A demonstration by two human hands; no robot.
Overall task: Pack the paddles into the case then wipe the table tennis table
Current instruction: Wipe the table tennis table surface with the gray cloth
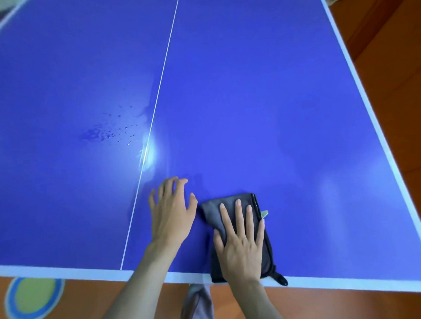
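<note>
Flat right hand (240,245) atop cloth (213,212).

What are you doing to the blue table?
A person is wiping the blue table tennis table. The right hand presses flat on a folded grey cloth near the table's near edge, right of the white centre line. The left hand rests on the bare surface beside the cloth, fingers spread. A patch of water droplets sits farther out, left of the line, not yet wiped. No paddles or case are in view.
</note>
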